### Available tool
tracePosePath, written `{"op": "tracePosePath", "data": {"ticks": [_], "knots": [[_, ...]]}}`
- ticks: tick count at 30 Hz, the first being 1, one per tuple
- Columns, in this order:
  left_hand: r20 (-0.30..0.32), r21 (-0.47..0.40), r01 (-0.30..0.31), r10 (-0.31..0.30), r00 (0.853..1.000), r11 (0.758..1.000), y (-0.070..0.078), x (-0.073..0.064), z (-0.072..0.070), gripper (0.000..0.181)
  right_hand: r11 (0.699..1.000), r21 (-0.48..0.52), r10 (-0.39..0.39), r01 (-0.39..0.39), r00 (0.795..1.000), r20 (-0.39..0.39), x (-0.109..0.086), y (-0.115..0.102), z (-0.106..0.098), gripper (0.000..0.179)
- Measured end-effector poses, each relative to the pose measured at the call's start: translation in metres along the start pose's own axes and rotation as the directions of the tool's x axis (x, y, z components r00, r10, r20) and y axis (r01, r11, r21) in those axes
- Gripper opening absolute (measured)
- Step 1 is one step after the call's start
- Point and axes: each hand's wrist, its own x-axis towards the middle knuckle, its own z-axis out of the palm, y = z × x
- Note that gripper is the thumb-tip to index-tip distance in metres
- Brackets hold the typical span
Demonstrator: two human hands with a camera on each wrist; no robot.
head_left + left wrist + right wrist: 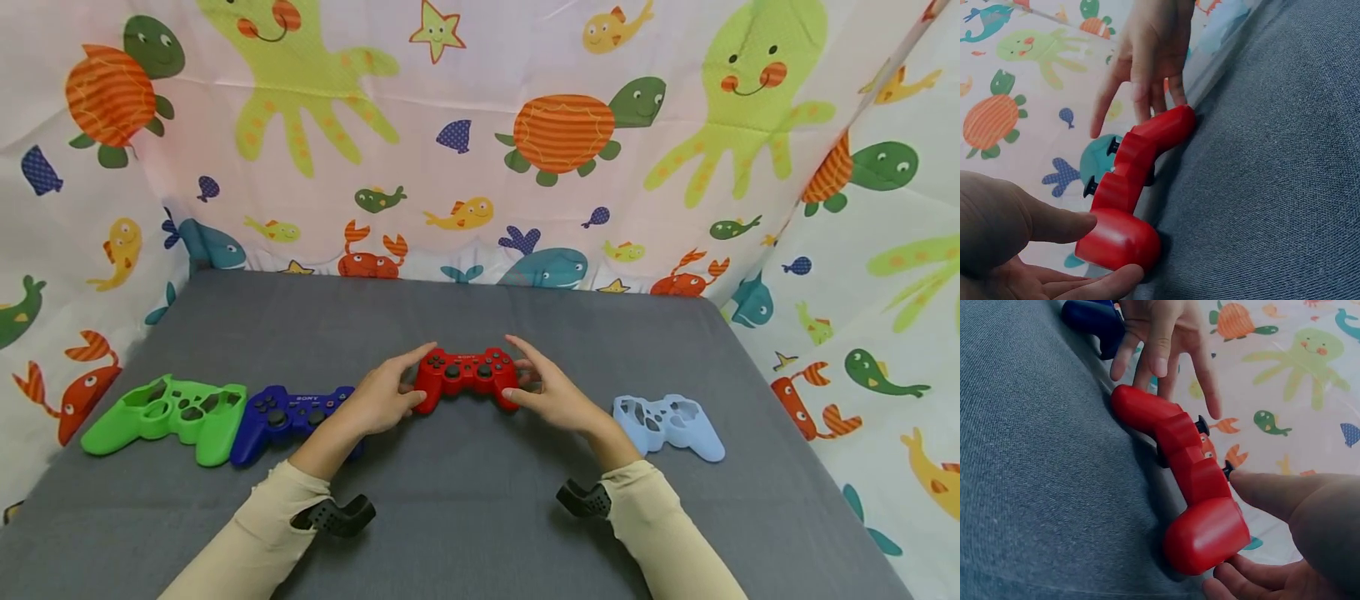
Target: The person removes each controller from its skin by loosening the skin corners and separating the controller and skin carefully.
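Note:
A red game controller [467, 372] lies on the grey cloth in the middle of the table, its two black thumbsticks facing up. At its left grip is my left hand [382, 396], fingers spread and the thumb close to the handle. My right hand [558, 396] flanks the other side, index finger extended and thumb tip overlapping the right grip in the head view. Seen from the left wrist, the right hand [1155, 50] has its fingers apart around the handle end. From the right wrist, the left hand [1163, 337] shows the same loose spread.
Left of the hands, a blue controller [277, 421] lies beside a green controller-shaped cover [180, 412], the two overlapping. A light blue cover [671, 425] with cut-outs lies to the right, partly behind the right wrist. A patterned sea-animal curtain [480, 75] encloses the table's back and sides.

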Motion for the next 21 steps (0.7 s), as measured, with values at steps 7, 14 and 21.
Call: {"op": "tracePosePath", "data": {"ticks": [7,14,21], "knots": [[0.008,-0.015,0.007,-0.007,1.000,1.000,-0.005,0.005,0.004,0.078,1.000,-0.008,0.018,-0.018,1.000,0.019,0.002,0.007,0.004,0.075],[-0.021,0.011,-0.018,0.019,1.000,1.000,-0.010,0.008,0.008,0.075,1.000,-0.002,-0.027,0.027,0.999,0.026,0.005,0.013,0.007,0.069],[-0.052,0.031,-0.024,0.026,0.998,0.999,-0.012,0.010,0.011,0.073,0.999,0.007,-0.052,0.052,0.999,0.007,0.006,0.018,0.009,0.066]]}}
